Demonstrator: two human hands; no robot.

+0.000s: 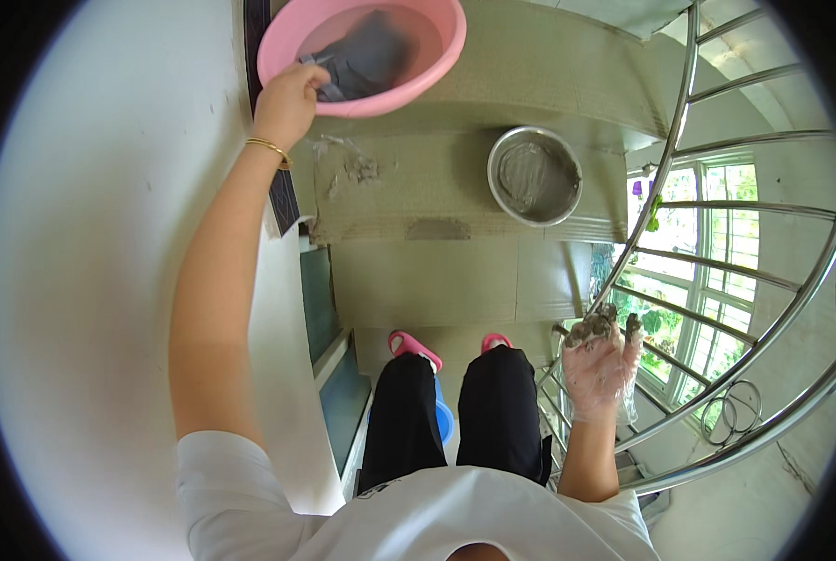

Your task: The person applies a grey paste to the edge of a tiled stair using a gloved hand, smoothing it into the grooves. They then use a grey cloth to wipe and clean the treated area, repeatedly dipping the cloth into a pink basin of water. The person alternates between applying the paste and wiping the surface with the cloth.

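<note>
My left hand (288, 102) reaches over the near rim of a pink plastic basin (372, 107). Its fingers grip the edge of a dark grey cloth (362, 59) that lies in the basin and is partly blurred. My right hand (598, 372), in a clear plastic glove, is held palm up beside the stair railing. Thick grey paste coats its fingertips, and nothing else sits in it. A round metal bowl (535, 175) stands on a cardboard-covered step, its inside smeared with the same grey paste.
Cardboard (425, 280) covers the steps, with grey smears (362, 168) left of the bowl. A curved stainless steel railing (677, 133) bounds the right side, a white wall (109, 245) the left. Something blue (444, 421) shows between my legs, above pink slippers (416, 348).
</note>
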